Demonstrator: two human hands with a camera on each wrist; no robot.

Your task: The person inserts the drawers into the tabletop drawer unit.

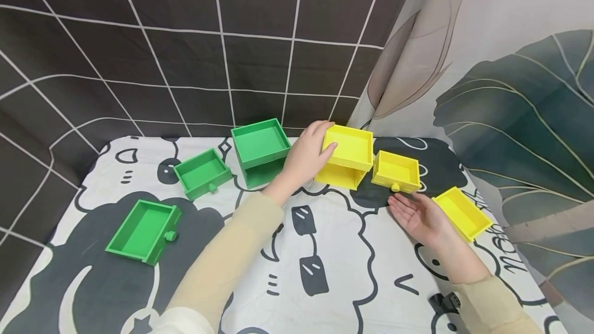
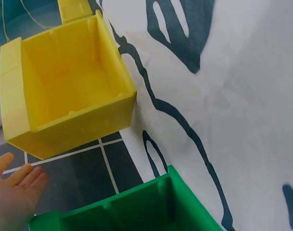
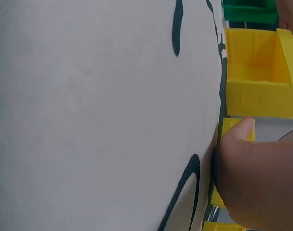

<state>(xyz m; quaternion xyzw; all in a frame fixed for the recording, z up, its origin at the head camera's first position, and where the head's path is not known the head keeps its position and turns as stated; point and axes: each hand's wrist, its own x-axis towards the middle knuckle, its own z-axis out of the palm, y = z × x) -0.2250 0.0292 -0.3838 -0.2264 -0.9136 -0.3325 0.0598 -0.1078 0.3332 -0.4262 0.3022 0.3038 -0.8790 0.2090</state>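
My left hand (image 1: 307,152) is at the left side of a yellow cabinet shell (image 1: 349,147), its thumb near the front edge of the top. In the left wrist view the fingers are spread beside that open-fronted shell (image 2: 69,77), with a visible gap and nothing gripped. My right hand (image 1: 424,219) is held with its palm partly turned up and fingers loosely extended, holding nothing. Just beyond its fingertips sits a small yellow drawer (image 1: 396,170) with a round knob. A second yellow drawer (image 1: 462,214) lies right of the hand.
A green cabinet shell (image 1: 261,144) stands left of the yellow one. Two green drawers with knobs, one nearer the back (image 1: 202,172) and one nearer the front (image 1: 145,231), lie farther left. Patterned cloth (image 1: 343,251) covers the table; a dark gridded curtain (image 1: 260,61) hangs behind.
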